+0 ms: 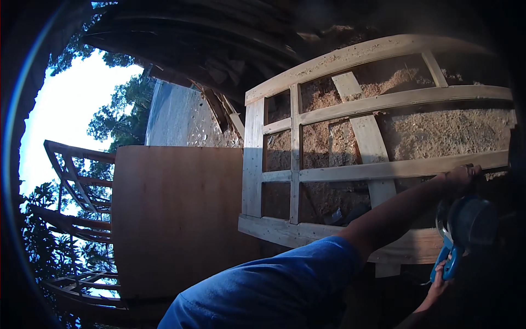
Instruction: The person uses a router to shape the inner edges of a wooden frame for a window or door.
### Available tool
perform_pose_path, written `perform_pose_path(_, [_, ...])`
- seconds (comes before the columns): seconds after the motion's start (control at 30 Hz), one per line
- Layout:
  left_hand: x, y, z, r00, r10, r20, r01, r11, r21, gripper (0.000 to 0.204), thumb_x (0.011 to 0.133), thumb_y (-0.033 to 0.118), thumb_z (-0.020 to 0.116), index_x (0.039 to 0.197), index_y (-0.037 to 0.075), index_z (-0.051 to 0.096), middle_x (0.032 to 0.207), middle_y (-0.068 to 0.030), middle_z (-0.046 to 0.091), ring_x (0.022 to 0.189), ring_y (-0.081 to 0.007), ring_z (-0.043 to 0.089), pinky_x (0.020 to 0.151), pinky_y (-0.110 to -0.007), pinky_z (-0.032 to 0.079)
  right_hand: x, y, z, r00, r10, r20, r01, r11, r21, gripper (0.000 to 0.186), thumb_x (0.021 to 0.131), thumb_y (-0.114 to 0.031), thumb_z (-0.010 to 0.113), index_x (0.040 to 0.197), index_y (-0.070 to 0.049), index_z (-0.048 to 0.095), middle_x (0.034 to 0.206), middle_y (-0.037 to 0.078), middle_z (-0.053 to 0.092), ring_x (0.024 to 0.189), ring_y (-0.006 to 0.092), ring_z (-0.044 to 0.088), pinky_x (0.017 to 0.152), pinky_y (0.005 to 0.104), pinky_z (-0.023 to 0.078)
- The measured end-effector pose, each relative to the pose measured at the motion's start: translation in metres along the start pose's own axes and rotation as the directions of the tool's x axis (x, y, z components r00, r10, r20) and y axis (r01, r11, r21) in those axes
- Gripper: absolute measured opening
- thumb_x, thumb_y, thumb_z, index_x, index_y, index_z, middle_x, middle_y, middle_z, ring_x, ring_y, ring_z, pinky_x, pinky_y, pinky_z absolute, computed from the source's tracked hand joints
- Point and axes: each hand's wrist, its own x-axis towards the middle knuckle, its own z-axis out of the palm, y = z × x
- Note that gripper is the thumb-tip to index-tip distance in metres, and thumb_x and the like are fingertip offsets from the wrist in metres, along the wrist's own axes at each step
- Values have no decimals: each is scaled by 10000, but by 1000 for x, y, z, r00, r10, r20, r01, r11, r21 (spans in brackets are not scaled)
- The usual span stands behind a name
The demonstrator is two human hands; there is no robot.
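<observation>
A pale wooden frame point(253, 159) with crossed rails and several openings, like a door or window frame, lies in front of me. My left hand point(463, 176), at the end of a blue-sleeved arm, is on the lower inner rail near its right end, with the fingers curled against the wood. My right hand point(440, 276) grips the blue handle of a power tool point(450, 260) with a dark, rounded body. The tool is close to the frame's near rail at the lower right. Deep shadow hides its working end, so its exact kind and any contact with the wood cannot be made out.
Loose wood strips cross beneath the frame, over heaps of sawdust point(438, 131). A large brown panel point(181, 219) stands to the left. Beyond it are open wooden frames point(82, 219) and trees. Dark stacked boards point(192, 41) fill the far side.
</observation>
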Motion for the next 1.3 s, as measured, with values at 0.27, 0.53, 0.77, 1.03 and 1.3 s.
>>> perform_pose_path(0.27, [0, -39, -2, 996, 86, 17, -87, 993, 82, 248, 926, 143, 537, 1133, 24, 469, 1011, -197, 582, 941, -391, 610, 782, -455, 517, 18, 20, 8, 972, -232, -18, 197, 863, -464, 289, 880, -84, 637, 1168, -96, 612, 1148, 170, 618, 1012, 325, 627, 852, 405, 509])
perform_pose_path(0.53, [8, -32, 4, 1000, 3, 9, -1, 981, -196, 318, 968, 305, 523, 1106, 25, 460, 922, -157, 619, 896, -344, 625, 751, -422, 486, 1, 63, -3, 875, -481, 49, 227, 321, -919, 214, 881, -134, 670, 1079, -210, 700, 1214, 247, 521, 1081, 440, 548, 813, 505, 496])
perform_pose_path(0.77, [-2, -8, 16, 944, -279, 177, 307, 938, -158, 354, 942, 246, 526, 1187, 30, 387, 1052, -235, 621, 981, -439, 623, 796, -490, 502, -16, 43, -4, 890, -456, -7, 295, 588, -753, 145, 905, -114, 619, 1036, -143, 673, 1173, 161, 595, 1033, 372, 582, 826, 466, 485])
perform_pose_path(1.03, [-26, -16, 27, 959, -242, 151, 284, 852, -439, 399, 938, 315, 561, 1200, 47, 425, 1097, -238, 618, 1061, -435, 607, 849, -482, 510, -35, 16, 13, 843, -528, 99, 393, 480, -785, 84, 897, -45, 608, 945, -74, 670, 1209, 129, 629, 1005, 319, 622, 811, 401, 496])
perform_pose_path(1.3, [-1, 51, 26, 976, -36, 215, 64, 990, -129, 462, 921, 292, 603, 1285, 52, 453, 1215, -208, 573, 1139, -376, 586, 928, -445, 491, -61, -1, -5, 954, -284, -98, 187, 816, -547, 238, 873, -21, 651, 1082, -119, 597, 1199, 111, 625, 1056, 289, 615, 839, 416, 501])
